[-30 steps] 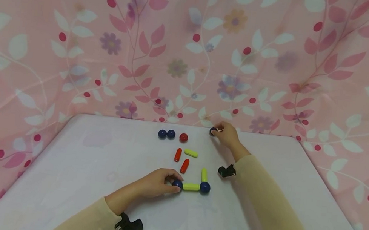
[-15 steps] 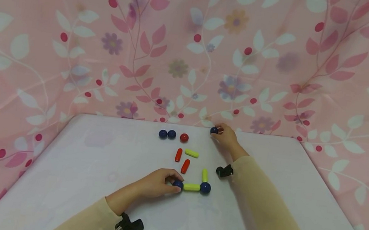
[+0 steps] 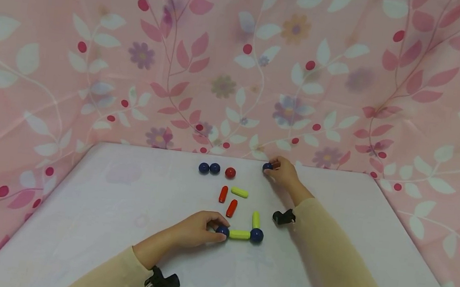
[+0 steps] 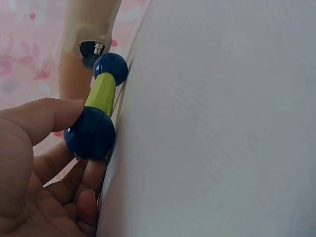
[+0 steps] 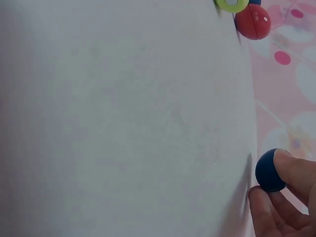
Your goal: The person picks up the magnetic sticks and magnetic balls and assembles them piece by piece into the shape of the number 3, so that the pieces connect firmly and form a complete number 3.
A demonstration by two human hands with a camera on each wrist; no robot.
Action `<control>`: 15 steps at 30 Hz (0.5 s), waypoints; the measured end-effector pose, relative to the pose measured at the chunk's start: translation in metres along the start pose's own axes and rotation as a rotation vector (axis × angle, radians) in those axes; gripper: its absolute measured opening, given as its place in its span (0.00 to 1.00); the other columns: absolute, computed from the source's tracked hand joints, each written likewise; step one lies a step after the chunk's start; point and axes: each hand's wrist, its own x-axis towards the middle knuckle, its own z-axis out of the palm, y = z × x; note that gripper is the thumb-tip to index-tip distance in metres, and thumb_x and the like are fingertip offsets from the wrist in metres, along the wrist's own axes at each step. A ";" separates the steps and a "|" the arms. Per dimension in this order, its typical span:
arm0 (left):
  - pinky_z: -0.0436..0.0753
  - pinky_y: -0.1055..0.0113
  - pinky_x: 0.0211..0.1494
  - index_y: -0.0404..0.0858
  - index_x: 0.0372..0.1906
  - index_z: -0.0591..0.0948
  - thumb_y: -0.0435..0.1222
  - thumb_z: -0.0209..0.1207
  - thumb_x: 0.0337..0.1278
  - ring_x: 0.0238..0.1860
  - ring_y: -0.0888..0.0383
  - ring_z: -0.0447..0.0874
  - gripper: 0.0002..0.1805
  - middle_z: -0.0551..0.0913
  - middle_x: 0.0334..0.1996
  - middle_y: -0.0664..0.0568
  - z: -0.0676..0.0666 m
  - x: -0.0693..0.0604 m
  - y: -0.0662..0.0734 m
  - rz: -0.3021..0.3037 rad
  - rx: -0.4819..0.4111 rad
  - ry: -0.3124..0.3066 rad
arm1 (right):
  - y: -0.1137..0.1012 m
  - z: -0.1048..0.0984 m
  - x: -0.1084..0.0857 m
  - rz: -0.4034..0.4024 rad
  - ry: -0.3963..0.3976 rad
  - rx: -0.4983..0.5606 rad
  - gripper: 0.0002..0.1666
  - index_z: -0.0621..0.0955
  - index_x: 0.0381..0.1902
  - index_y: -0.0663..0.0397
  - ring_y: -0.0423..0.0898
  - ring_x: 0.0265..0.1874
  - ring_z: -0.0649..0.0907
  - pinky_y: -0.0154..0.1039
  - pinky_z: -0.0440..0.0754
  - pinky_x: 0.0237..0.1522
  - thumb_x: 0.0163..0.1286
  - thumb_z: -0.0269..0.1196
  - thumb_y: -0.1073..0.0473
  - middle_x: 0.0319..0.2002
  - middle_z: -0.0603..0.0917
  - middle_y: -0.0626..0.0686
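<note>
- Head: we see the left hand (image 3: pixel 199 230) pinching a blue ball (image 3: pixel 222 231) on a yellow-green rod (image 3: pixel 239 235); towards two o'clock, the right hand (image 3: pixel 285 174) grips a separate blue ball (image 3: pixel 267 166), partly covered.
- Left wrist: the far ball (image 4: pixel 111 68) lies towards one o'clock.
- Right wrist: we find the right hand cut off at four o'clock; near one, a red ball (image 5: pixel 253 22) mostly hides something blue (image 5: pixel 255 2).

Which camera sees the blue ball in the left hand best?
The left wrist view: there the blue ball looks biggest, with the left hand gripping it and the yellow-green rod touching it. The head view shows it small, partly hidden by the hand. The right wrist view doesn't show it.
</note>
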 end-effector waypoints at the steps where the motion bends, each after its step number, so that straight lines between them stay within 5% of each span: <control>1: 0.77 0.65 0.47 0.48 0.53 0.83 0.44 0.67 0.62 0.44 0.58 0.76 0.15 0.80 0.41 0.61 0.000 0.000 0.000 0.000 -0.001 -0.001 | 0.000 -0.001 -0.002 -0.003 -0.009 0.009 0.21 0.76 0.55 0.61 0.59 0.52 0.79 0.51 0.78 0.55 0.69 0.68 0.58 0.53 0.81 0.64; 15: 0.77 0.65 0.48 0.47 0.53 0.83 0.44 0.66 0.63 0.44 0.58 0.75 0.15 0.81 0.42 0.60 0.000 -0.001 0.002 0.000 0.004 -0.001 | -0.010 -0.018 -0.038 -0.104 -0.114 -0.003 0.21 0.80 0.54 0.61 0.57 0.51 0.82 0.52 0.78 0.56 0.66 0.70 0.58 0.50 0.84 0.61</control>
